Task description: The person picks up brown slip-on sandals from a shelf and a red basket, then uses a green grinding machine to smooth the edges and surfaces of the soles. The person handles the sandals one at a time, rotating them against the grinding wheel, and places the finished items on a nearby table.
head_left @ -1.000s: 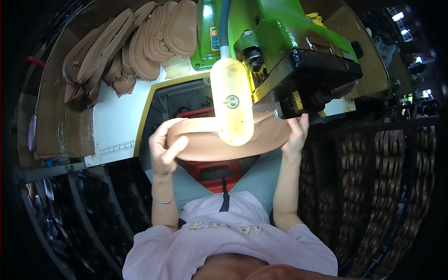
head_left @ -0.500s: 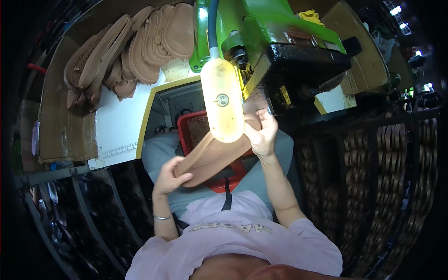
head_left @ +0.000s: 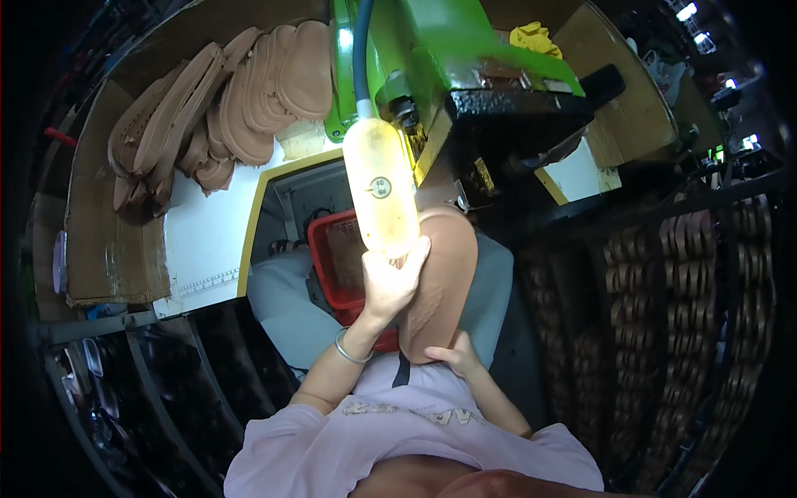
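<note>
A brown shoe sole stands lengthwise over my lap, its wide end up by the machine. On its left edge, just under the lit lamp, my left hand is closed with the thumb along the side. My right hand grips its near, narrower end, close to my body. The lamp, a long glowing yellow-white shape on a blue-grey stem, covers part of the sole's upper left edge. Right behind it stands the green machine with a black head.
Several brown soles are piled in a cardboard box at the left of the white table. A red basket sits below the table's yellow-edged cutout. Racks of soles stand at right, dark racks at left.
The sole has swung from a slant to nearly lengthwise. My left hand moved up to its left edge; my right hand came down from the far end to the near end.
</note>
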Available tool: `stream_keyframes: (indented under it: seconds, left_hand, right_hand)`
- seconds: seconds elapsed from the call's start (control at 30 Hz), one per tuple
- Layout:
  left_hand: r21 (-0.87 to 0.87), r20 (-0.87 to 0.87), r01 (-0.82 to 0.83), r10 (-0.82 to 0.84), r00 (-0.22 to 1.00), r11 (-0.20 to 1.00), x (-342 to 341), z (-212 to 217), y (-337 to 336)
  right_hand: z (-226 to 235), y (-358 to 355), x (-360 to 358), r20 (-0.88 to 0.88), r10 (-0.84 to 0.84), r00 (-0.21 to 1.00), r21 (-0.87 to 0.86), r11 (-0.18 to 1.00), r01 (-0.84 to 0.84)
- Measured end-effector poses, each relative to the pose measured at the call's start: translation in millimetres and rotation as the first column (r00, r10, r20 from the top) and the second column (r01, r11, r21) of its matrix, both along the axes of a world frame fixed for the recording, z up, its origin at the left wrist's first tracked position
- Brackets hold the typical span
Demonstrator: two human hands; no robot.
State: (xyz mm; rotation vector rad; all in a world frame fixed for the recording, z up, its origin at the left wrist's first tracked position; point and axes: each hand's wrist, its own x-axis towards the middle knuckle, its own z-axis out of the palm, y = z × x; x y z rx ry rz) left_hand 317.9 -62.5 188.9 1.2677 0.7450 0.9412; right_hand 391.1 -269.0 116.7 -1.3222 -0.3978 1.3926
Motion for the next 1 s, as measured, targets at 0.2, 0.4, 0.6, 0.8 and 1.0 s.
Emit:
stream_keyframes:
  seconds: [0.2,0.4,0.6,0.8,1.0]
  left_hand:
    - [-0.112,0.195,-0.105,0.125,0.973,0.988,-14,8,-4]
    - [-0.024,0.116,-0.067,0.07,0.991,0.997,-36,17,10]
    - [-0.053,0.065,-0.092,0.095,0.993,0.994,-65,34,21]
    - [-0.04,0.048,-0.121,0.123,0.991,0.992,-125,8,32]
    - [-0.199,0.072,-0.148,0.165,0.984,0.969,-188,-10,31]
  right_hand:
    - [16,-30,61,0.165,-0.453,0.876,0.155,0.889,0.43]
    - [81,44,126,0.393,-0.575,0.717,0.397,0.81,0.432]
    - [110,118,150,0.454,-0.411,0.79,0.441,0.875,0.202]
    - [110,151,116,0.468,-0.283,0.837,0.492,0.87,0.019]
    - [112,164,68,0.507,-0.139,0.851,0.449,0.885,-0.123]
